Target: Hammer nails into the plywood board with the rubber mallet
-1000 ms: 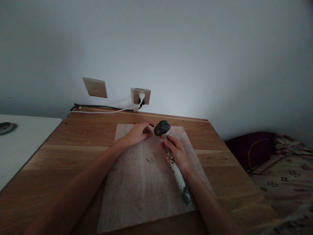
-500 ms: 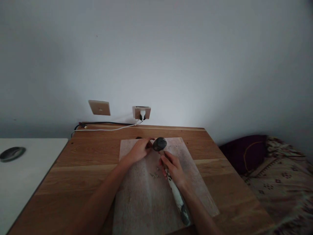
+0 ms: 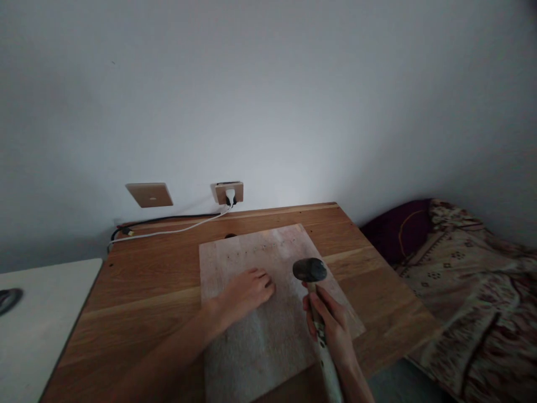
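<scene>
My right hand (image 3: 329, 322) is wrapped round the upper handle of a mallet (image 3: 309, 270) with a dark head and a worn, whitish handle. The head is raised over the right part of a pale wooden board (image 3: 247, 358). My left hand (image 3: 254, 288) is low over the middle of the board, fingers curled together and pointing down. Whatever those fingers hold, if anything, is hidden beneath them. Along the board's far edge runs a row of small dark marks (image 3: 246, 252), nails or holes; I cannot tell which.
The board lies on a brown wooden table (image 3: 138, 302) against the wall. A white cable (image 3: 180, 230) and a dark cable run along the back to a wall socket (image 3: 229, 193). At left is a white surface (image 3: 37, 330); at right, patterned fabric (image 3: 465, 291) and a purple cushion (image 3: 394, 229).
My left hand has come back from the board's far edge to its middle, where small metal pieces lay. My right hand has moved the mallet right and nearer. The view has shifted.
</scene>
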A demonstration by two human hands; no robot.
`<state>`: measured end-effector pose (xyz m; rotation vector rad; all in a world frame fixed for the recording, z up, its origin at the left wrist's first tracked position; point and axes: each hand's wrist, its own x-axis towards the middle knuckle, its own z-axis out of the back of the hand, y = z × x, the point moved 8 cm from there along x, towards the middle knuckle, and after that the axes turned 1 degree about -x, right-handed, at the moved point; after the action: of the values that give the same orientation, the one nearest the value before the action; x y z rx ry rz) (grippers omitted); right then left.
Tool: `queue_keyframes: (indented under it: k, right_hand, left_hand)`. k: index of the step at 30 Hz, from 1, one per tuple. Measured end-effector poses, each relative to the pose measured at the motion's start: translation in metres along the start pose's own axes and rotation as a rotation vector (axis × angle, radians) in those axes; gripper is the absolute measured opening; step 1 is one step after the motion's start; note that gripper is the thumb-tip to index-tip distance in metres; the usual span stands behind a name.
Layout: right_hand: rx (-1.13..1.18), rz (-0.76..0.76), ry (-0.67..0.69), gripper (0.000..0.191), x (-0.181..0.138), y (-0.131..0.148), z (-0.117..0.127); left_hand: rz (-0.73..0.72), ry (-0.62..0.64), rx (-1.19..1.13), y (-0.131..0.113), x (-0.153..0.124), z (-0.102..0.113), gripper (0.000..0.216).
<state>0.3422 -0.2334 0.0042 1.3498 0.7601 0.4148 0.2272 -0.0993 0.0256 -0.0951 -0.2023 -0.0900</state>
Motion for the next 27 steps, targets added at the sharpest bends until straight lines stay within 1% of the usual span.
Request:
queue_keyframes:
  k: [3,6,8,12,14,16,18,20,27]
  right_hand:
    - [0.006,-0.056,-0.018,0.053,-0.015,-0.011,0.004]
    - [-0.002,-0.067,0.042,0.052,-0.012,-0.016,-0.006]
    - [0.004,-0.058,0.092,0.05,-0.002,-0.018,-0.017]
    - [0.037,-0.031,0.158,0.049,0.021,-0.016,-0.042]
    - [0.034,-0.004,0.184,0.049,0.028,-0.011,-0.054]
    - [0.03,0.01,0.211,0.048,0.033,-0.006,-0.064]
    - [0.03,0.016,0.233,0.048,0.034,-0.001,-0.071]
    - [0.029,0.031,0.239,0.048,0.034,0.003,-0.075]
    - [-0.007,0.064,0.239,0.044,0.034,0.004,-0.086]
  left_hand:
    - [-0.031,0.008,0.038,0.001,-0.006,-0.002,0.023]
    - [0.019,-0.015,-0.061,0.013,-0.011,0.0,0.018]
    - [0.13,-0.084,-0.193,0.031,-0.014,0.003,0.018]
    - [0.491,-0.336,-0.471,0.089,-0.029,0.002,0.022]
    - [0.62,-0.43,-0.505,0.112,-0.037,-0.002,0.019]
    - [0.675,-0.48,-0.488,0.124,-0.042,-0.004,0.017]
    - [0.685,-0.498,-0.476,0.128,-0.045,-0.006,0.017]
    - [0.673,-0.494,-0.474,0.127,-0.045,-0.006,0.017]
    - [0.635,-0.41,-0.394,0.117,-0.041,-0.006,0.02]
